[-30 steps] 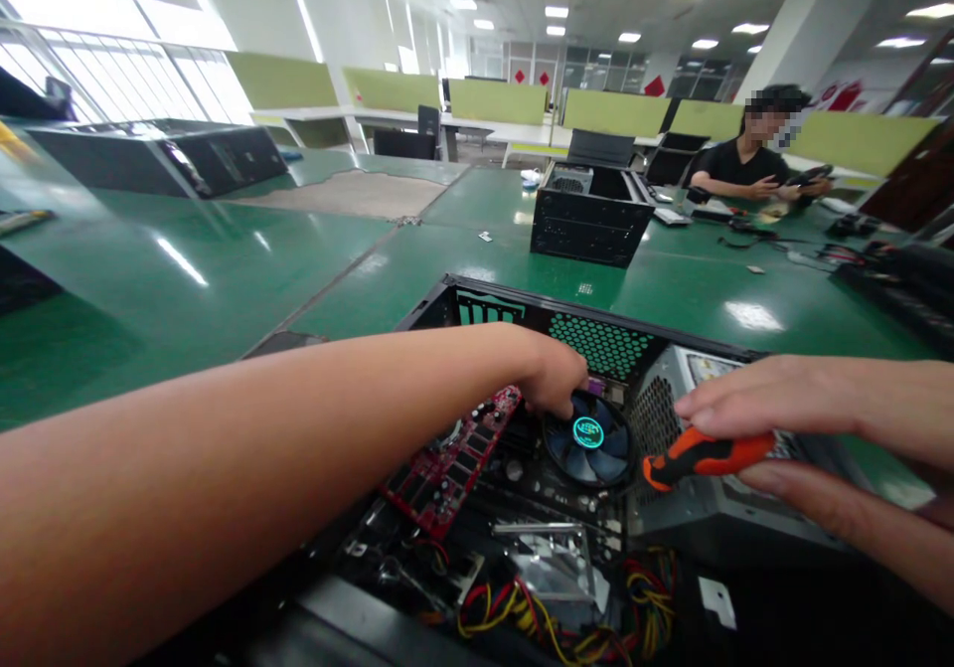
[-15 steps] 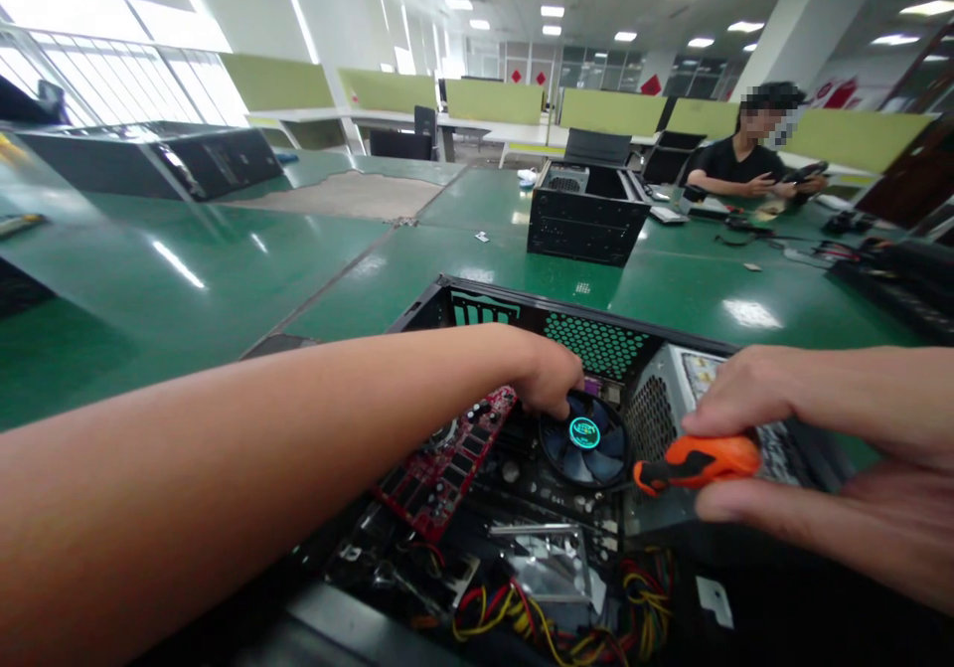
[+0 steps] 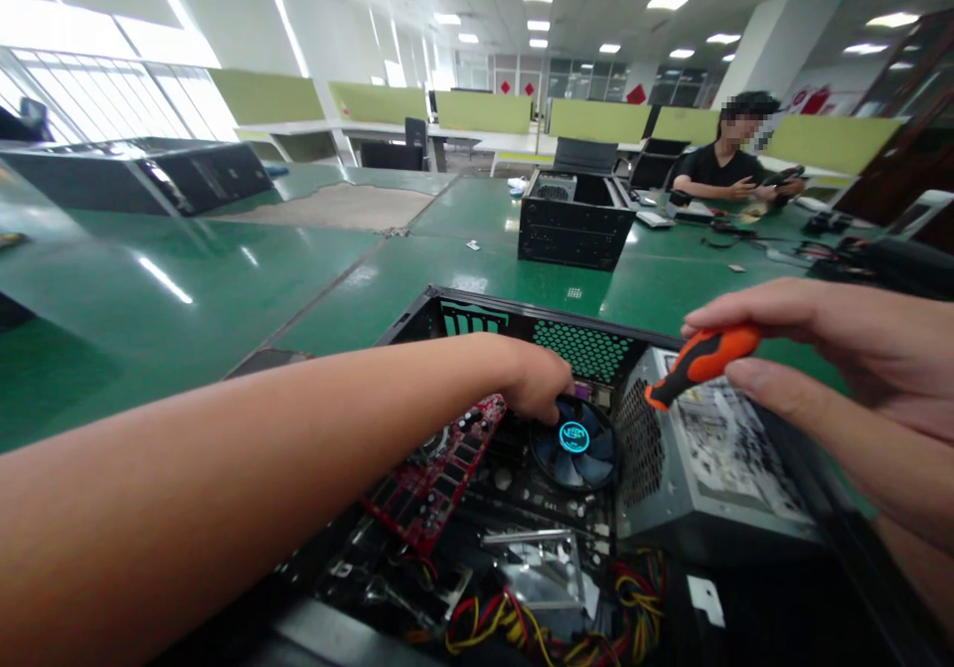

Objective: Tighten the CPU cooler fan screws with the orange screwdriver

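Note:
An open black computer case (image 3: 424, 314) lies before me. Reaching across it, my left hand (image 3: 538, 379) is closed at the upper left edge of a round dark cooling fan (image 3: 573, 438) with a lit-looking blue hub; its fingertips are partly hidden. My right hand (image 3: 812, 349) holds an orange and black screwdriver (image 3: 701, 359) between thumb and fingers, above the grey power supply (image 3: 708, 488). The handle slants down to the left, and its shaft cannot be made out. A red circuit card (image 3: 439, 478) sits tilted below my left forearm.
Red, yellow and black cables (image 3: 514, 622) and a silver metal bracket (image 3: 548, 568) lie in the near part of the case. On the green table (image 3: 328, 250) stand another case (image 3: 573, 220) and a long black case (image 3: 141, 175). A person (image 3: 734, 165) sits at the far right.
My right hand has lifted the screwdriver up from beside the fan, uncovering more of the power supply. The handle is tilted more steeply. My left hand stays at the fan. The view has shifted slightly.

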`<state>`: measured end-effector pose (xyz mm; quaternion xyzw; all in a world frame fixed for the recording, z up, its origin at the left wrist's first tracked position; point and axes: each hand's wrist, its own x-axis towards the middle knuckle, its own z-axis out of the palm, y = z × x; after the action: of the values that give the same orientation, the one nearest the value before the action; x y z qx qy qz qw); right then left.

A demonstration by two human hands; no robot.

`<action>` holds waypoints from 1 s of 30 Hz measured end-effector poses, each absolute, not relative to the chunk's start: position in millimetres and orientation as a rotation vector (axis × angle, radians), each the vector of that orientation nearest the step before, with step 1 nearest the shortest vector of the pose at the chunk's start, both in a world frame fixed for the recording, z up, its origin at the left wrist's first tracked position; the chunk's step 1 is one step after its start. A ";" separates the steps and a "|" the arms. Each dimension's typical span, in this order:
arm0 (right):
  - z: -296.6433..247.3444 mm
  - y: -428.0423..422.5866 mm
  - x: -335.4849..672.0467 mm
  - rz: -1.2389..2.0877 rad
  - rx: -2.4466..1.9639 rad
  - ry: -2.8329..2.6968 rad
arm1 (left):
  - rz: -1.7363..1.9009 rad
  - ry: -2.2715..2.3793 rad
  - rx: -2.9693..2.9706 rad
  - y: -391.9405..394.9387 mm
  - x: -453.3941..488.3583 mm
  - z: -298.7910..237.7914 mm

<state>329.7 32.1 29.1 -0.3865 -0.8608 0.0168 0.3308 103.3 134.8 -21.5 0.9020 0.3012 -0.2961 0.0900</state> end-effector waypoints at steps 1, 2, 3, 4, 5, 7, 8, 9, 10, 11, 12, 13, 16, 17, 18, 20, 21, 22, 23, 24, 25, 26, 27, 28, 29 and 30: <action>29.3 35.7 330.2 -0.028 -1.049 -2.267 | -0.878 0.888 2.683 134.9 103.3 -21.1; 29.0 39.6 329.8 -0.040 -1.061 -2.291 | -0.875 0.885 2.681 135.0 103.3 -20.8; 28.4 43.3 328.9 -0.041 -1.054 -2.310 | -0.875 0.888 2.675 135.0 103.4 -20.6; 27.5 46.5 327.5 -0.033 -1.055 -2.321 | -0.875 0.892 2.667 134.9 103.4 -20.4; 26.6 49.2 326.2 -0.017 -1.060 -2.331 | -0.874 0.897 2.661 134.9 103.5 -20.4; 25.1 52.6 324.4 -0.006 -1.058 -2.339 | -0.869 0.901 2.656 134.8 103.7 -20.4; 24.5 53.4 324.3 -0.007 -1.058 -2.340 | -0.867 0.902 2.657 134.8 103.7 -20.5; 24.1 53.8 324.5 -0.010 -1.058 -2.340 | -0.867 0.902 2.657 134.8 103.8 -20.7; 23.9 53.9 325.0 -0.010 -1.061 -2.342 | -0.868 0.903 2.657 134.9 103.8 -20.8; 23.9 53.8 325.6 -0.009 -1.062 -2.345 | -0.868 0.903 2.656 135.0 103.8 -21.0; 24.1 53.5 326.1 -0.009 -1.062 -2.346 | -0.867 0.904 2.654 135.1 103.8 -21.1; 24.5 53.1 326.5 -0.014 -1.060 -2.345 | -0.864 0.907 2.652 135.2 103.8 -21.3; 26.1 50.9 326.2 -0.076 -1.074 -2.312 | -0.852 0.911 2.663 135.7 103.8 -21.8; 26.6 50.1 325.6 -0.103 -1.088 -2.302 | -0.851 0.909 2.667 135.8 103.8 -22.0; 26.9 49.3 324.8 -0.121 -1.102 -2.301 | -0.851 0.907 2.668 135.9 103.9 -22.2; 27.0 48.6 323.1 -0.117 -1.120 -2.330 | -0.861 0.908 2.657 136.1 103.8 -22.7; 26.7 48.7 322.4 -0.101 -1.115 -2.354 | -0.866 0.912 2.649 136.2 103.7 -23.0; 26.2 49.1 321.7 -0.085 -1.104 -2.373 | -0.869 0.918 2.641 136.4 103.5 -23.5; 25.8 49.7 321.3 -0.073 -1.097 -2.386 | -0.869 0.921 2.637 136.5 103.2 -24.1; 25.3 50.4 321.1 -0.069 -1.093 -2.393 | -0.863 0.921 2.637 136.7 102.8 -24.7; 25.0 51.0 321.0 -0.073 -1.088 -2.392 | -0.855 0.917 2.640 136.9 102.4 -25.4; 24.7 51.6 321.1 -0.079 -1.085 -2.387 | -0.847 0.912 2.643 137.2 102.1 -26.0; 24.6 52.0 321.3 -0.082 -1.084 -2.384 | -0.843 0.909 2.644 137.4 101.9 -26.5; 24.5 52.2 321.5 -0.082 -1.083 -2.383 | -0.841 0.907 2.646 137.7 101.8 -26.9; 24.3 52.4 321.6 -0.080 -1.083 -2.382 | -0.839 0.907 2.648 137.8 101.7 -27.0; 24.1 52.6 321.7 -0.078 -1.081 -2.383 | -0.837 0.911 2.647 137.9 101.8 -26.9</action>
<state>321.7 52.6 24.1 -0.3989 -0.8793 -0.0288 0.2588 101.8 137.9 -26.9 0.9005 0.3100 -0.2847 0.1096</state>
